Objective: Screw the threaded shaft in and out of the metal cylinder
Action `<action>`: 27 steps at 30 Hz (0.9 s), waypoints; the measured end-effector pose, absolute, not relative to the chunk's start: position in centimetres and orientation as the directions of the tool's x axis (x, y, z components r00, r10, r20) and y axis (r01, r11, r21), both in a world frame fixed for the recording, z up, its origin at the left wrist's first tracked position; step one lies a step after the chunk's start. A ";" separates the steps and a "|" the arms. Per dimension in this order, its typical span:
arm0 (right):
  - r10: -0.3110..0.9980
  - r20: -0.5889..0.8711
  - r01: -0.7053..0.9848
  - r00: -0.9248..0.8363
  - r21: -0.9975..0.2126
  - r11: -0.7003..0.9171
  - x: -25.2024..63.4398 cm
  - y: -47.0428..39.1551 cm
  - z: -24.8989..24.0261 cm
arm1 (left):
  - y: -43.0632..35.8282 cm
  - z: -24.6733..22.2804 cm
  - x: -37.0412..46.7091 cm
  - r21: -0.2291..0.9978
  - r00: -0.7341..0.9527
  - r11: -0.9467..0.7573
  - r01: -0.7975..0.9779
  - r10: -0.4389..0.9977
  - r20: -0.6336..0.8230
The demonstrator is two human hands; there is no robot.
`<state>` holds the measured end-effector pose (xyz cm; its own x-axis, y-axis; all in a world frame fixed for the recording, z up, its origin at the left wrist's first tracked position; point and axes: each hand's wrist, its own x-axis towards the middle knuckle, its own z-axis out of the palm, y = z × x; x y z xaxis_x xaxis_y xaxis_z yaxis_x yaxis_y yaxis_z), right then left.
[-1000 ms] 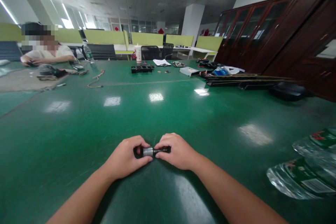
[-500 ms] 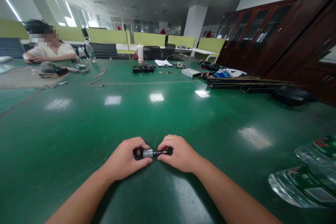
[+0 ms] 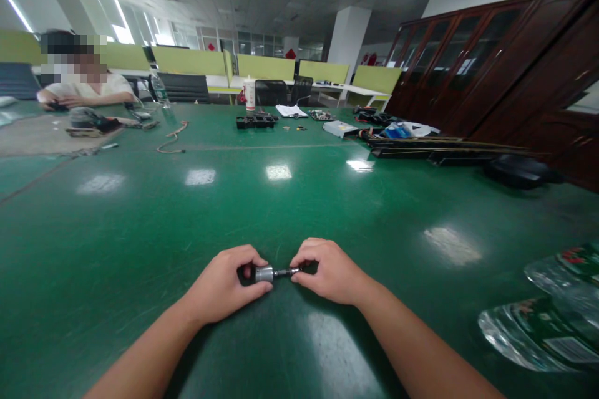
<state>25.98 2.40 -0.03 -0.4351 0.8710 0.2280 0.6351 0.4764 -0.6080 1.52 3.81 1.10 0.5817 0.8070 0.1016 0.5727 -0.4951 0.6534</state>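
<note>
My left hand (image 3: 223, 287) is closed on a small silver metal cylinder (image 3: 264, 273), thumb and forefinger on either side of it. A thin dark shaft (image 3: 281, 273) sticks out of the cylinder to the right, in line with it. The shaft's shiny right end (image 3: 294, 270) sits between the thumb and fingertips of my right hand (image 3: 330, 273), which is closed in a pinch. Both hands rest low over the green tabletop (image 3: 262, 212). What kind of part this is, I cannot make out.
Two clear plastic bottles (image 3: 538, 330) lie at the right edge. Farther back are a black bracket-like part (image 3: 256, 121), a grey metal box (image 3: 340, 129), long dark bars (image 3: 421, 148) and a white cup (image 3: 249, 95). Across the table at left sits another person (image 3: 88, 90).
My right hand has slid a little to the right along the shaft, so more of it shows between the hands. My left hand and the cylinder stay about where they were.
</note>
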 end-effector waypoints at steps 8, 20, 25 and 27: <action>0.925 0.138 0.656 -0.355 -0.668 0.351 28.4 3.0 0.2 | 3.9 1.0 1.5 0.652 0.582 -0.495 0.574 0.807 0.100; 0.891 0.237 0.584 -0.388 -0.685 0.436 23.7 2.5 -0.9 | 4.1 0.7 1.6 0.678 0.606 -0.539 0.499 0.777 0.171; 0.875 0.257 0.558 -0.411 -0.688 0.464 23.2 2.5 -1.0 | 4.1 0.7 1.4 0.698 0.602 -0.526 0.486 0.780 0.169; 0.866 0.271 0.557 -0.420 -0.677 0.481 23.3 2.6 -0.9 | 4.2 0.7 1.4 0.683 0.592 -0.516 0.517 0.792 0.150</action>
<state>23.34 2.58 -0.92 -0.4199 0.8663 0.2706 0.5570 0.4814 -0.6768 1.37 4.20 0.70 0.5920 0.7918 0.1503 0.5171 -0.5162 0.6827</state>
